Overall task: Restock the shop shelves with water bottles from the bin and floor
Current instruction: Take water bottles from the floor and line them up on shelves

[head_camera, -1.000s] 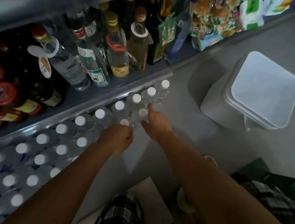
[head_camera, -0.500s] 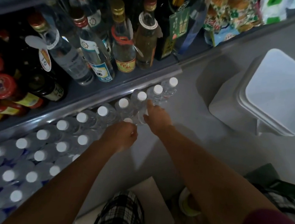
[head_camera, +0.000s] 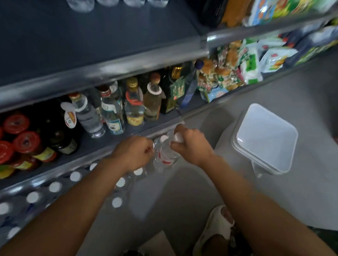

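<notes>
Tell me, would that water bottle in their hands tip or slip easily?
Probably tippy: the water bottle looks tall and narrow. Likely heavy for its size if full, though blur hides the fill level. Its clear plastic seems smooth, so the right hand taking its grip at the cap looks sensible.

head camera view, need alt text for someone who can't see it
Seen from above, a person's right hand and left hand lift small clear water bottles by their tops beside a shop shelf. Below them, white-capped water bottles stand in rows on the floor. The shelf holds glass bottles and red-lidded jars, and a white plastic bin sits to the right.
</notes>
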The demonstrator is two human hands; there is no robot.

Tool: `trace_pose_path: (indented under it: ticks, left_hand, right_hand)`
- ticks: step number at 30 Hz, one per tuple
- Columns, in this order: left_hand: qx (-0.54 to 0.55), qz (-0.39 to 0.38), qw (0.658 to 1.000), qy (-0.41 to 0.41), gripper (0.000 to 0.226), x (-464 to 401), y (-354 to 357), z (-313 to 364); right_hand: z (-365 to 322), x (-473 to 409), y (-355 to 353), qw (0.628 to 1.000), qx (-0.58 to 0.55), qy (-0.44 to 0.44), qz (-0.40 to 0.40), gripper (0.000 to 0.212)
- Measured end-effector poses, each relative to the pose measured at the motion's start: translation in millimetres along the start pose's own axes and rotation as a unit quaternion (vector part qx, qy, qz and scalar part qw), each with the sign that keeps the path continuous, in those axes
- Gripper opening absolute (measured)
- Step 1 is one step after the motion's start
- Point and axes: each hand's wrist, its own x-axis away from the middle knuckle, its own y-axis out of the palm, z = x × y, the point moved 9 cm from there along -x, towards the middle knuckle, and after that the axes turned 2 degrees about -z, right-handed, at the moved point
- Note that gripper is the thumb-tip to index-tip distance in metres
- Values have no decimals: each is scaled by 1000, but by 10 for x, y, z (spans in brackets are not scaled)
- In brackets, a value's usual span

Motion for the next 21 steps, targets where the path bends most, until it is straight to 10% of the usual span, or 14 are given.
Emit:
trace_pose_path:
  ticks: [21]
  left_hand:
    - [-25,243,966,80,15,795,-2821,677]
  right_hand:
    - [-1977,453,-3203,949,-10,-200,242,13]
